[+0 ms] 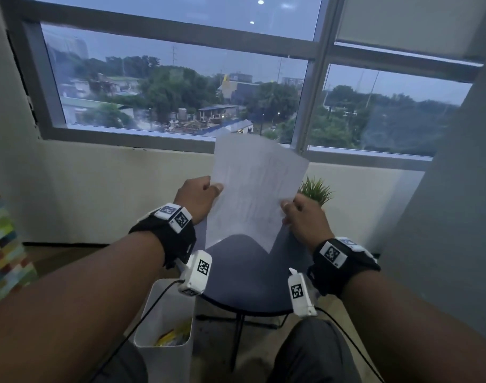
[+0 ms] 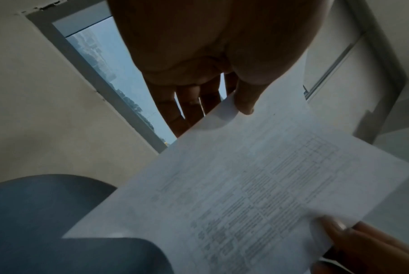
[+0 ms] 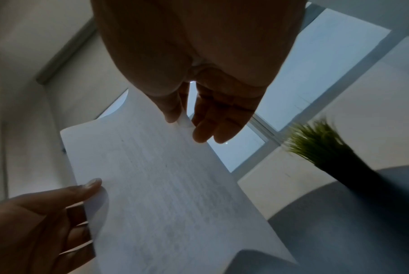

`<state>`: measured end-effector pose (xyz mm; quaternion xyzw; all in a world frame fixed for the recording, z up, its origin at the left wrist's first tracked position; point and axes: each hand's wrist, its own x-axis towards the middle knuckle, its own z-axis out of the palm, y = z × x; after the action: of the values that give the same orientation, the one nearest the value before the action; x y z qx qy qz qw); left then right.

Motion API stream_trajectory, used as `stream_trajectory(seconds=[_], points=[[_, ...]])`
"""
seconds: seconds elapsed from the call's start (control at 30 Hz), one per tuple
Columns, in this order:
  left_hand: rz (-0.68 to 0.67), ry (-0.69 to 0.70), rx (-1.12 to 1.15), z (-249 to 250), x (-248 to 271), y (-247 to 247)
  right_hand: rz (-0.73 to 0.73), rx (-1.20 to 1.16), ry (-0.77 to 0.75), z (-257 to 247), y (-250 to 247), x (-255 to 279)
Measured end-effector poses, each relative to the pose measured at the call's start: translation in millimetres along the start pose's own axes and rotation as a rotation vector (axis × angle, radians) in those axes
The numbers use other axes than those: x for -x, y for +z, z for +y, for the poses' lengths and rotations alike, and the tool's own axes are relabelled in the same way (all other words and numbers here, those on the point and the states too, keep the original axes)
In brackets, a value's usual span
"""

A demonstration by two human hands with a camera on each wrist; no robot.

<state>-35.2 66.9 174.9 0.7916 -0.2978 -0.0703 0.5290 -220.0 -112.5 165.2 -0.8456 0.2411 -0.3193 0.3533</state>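
A white printed sheet of paper [image 1: 252, 186] is held up in front of me, above a round blue-grey table [image 1: 247, 275]. My left hand [image 1: 197, 194] pinches its left edge, thumb on the near face and fingers behind. My right hand [image 1: 302, 214] pinches the right edge the same way. The left wrist view shows the paper [image 2: 245, 185] with faint printed tables, the left thumb [image 2: 245, 103] on top. In the right wrist view the paper [image 3: 163, 185] runs between the right thumb [image 3: 173, 113] and the fingers behind it.
A small potted green plant [image 1: 317, 190] stands on the table behind my right hand. A white bin [image 1: 167, 322] with yellow scraps sits on the floor at the lower left. A wide window [image 1: 181, 87] fills the wall ahead. My knees are below the table.
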Motion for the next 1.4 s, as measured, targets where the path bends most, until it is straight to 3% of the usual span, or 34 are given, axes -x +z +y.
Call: stream_trajectory(seconds=[0.1,0.17,0.33,0.5,0.73,0.8,0.9,0.97,1.1,1.23,1.4], points=[[-0.202,-0.124,-0.181,-31,13,19,-0.239,0.223,0.098,38,21,15],[-0.265,-0.249,-0.18,-53,20,30,-0.342,0.272,0.148,65,32,18],[-0.204,-0.352,-0.074,-73,13,35,-0.332,0.233,0.195,96,33,-5],[-0.219,-0.538,0.018,-115,22,53,-0.572,0.619,0.288,158,43,-2],[-0.172,-0.659,0.048,-162,49,70,-0.531,0.589,0.272,192,53,1],[-0.151,-0.586,-0.072,-166,44,66,-0.543,0.572,0.273,197,51,-7],[-0.227,-0.178,-0.568,-159,26,62,-0.57,0.576,0.303,201,47,-20],[-0.385,0.023,-0.756,-154,17,66,-0.585,0.579,0.32,204,47,-25],[-0.656,0.011,-0.924,-157,13,85,-0.604,0.627,0.359,198,47,-33],[-0.677,0.069,-1.027,-149,26,100,-0.542,0.538,0.41,195,42,-42],[-0.725,0.182,-1.117,-132,38,117,-0.599,0.279,0.385,156,72,-44]])
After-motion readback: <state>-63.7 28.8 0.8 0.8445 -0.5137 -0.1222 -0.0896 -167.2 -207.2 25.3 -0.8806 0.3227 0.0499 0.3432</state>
